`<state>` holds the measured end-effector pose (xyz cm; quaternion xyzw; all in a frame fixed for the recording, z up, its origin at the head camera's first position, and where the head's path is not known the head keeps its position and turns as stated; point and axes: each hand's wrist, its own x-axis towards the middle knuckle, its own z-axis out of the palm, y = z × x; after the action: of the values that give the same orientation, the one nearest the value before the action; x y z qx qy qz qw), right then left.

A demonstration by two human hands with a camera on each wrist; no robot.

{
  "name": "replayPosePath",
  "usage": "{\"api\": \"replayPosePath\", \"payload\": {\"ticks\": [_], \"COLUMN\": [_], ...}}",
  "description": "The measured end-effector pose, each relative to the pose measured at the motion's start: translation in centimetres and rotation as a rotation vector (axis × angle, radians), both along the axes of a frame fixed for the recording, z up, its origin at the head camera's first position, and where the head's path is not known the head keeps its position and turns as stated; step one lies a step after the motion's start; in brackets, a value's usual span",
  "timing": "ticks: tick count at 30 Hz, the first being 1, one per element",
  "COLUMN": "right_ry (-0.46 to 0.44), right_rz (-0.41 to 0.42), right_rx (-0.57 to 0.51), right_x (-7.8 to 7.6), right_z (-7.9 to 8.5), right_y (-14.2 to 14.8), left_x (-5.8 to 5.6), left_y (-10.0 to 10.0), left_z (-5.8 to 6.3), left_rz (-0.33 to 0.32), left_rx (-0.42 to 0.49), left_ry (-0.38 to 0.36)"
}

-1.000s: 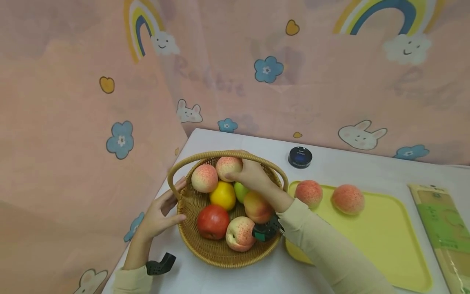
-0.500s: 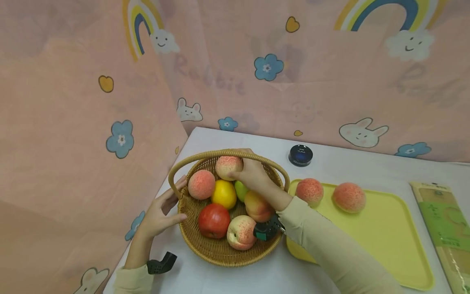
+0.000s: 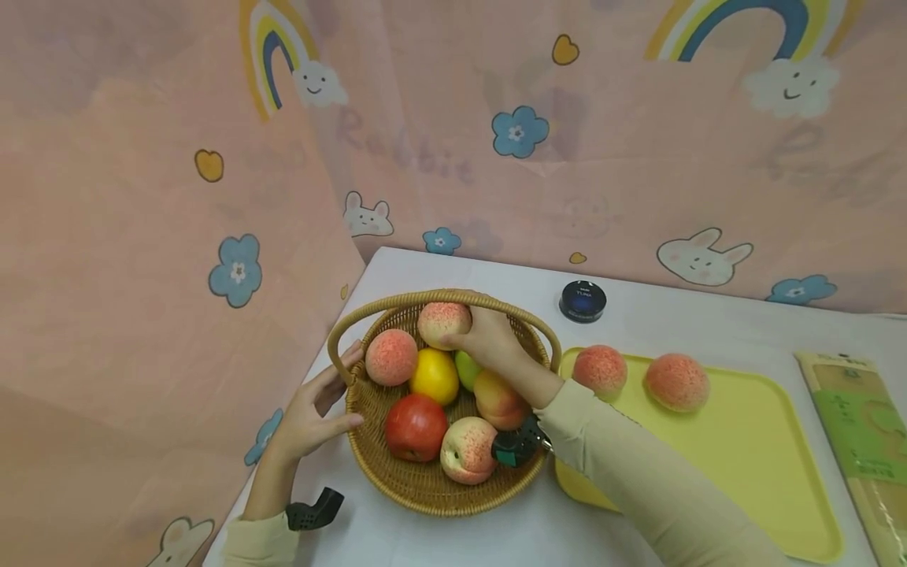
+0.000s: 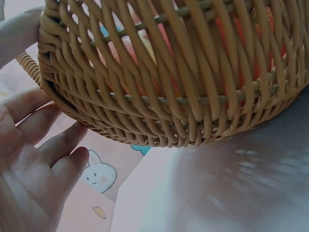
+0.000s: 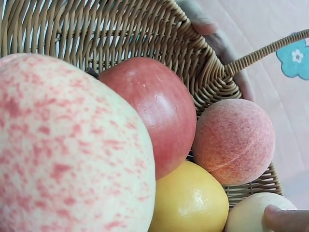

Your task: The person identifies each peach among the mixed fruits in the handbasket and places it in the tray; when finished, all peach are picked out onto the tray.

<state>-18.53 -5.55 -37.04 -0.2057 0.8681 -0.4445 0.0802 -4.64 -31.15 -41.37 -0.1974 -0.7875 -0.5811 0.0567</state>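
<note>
The right hand grips a speckled peach at the back of the wicker basket; the left hand, fingers spread, touches the basket's left side. A red fruit and a yellow fruit lie inside. On the bench, a yellow tray bears two peaches.

Outer wall of a wicker basket, across the upper part of the left wrist view; red and pink patches visible through gaps in the weave. Left hand, at lower left, palm side showing, fingers lightly bent, upper fingertips at the woven edge, lowest fingertip apart. Below: pink backdrop with white rabbit print; at lower right, white surface.
</note>
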Motion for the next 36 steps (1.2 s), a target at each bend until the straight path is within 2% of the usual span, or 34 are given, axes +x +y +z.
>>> {"api": "replayPosePath", "payload": {"ticks": [8, 14, 17, 22, 31, 36], "right_ry": [0.015, 0.014, -0.026, -0.076, -0.039, -0.046], "right_rz": [-0.015, -0.044, -0.041, 0.006, 0.071, 0.137], "right_rx": [-0.020, -0.106, -0.158, -0.196, -0.124, -0.162], "right_x": [0.0, 0.1, 0.3, 1.0, 2.4, 3.3], "right_z": [0.1, 0.3, 0.6, 1.5, 3.0, 3.7], "right_y": [0.3, 0.4, 0.4, 0.5, 1.5, 2.1], "left_x": [-0.2, 0.0, 0.1, 0.2, 0.4, 0.4], "left_y": [0.2, 0.2, 0.2, 0.3, 0.2, 0.0], "left_z": [-0.1, -0.2, -0.2, -0.2, -0.2, -0.1], "left_rz": [0.004, -0.004, -0.008, -0.004, -0.008, -0.015], "left_rx": [-0.001, 0.000, 0.002, 0.008, 0.011, 0.021], "left_ry": [-0.004, 0.019, 0.026, 0.017, 0.017, 0.020]}}
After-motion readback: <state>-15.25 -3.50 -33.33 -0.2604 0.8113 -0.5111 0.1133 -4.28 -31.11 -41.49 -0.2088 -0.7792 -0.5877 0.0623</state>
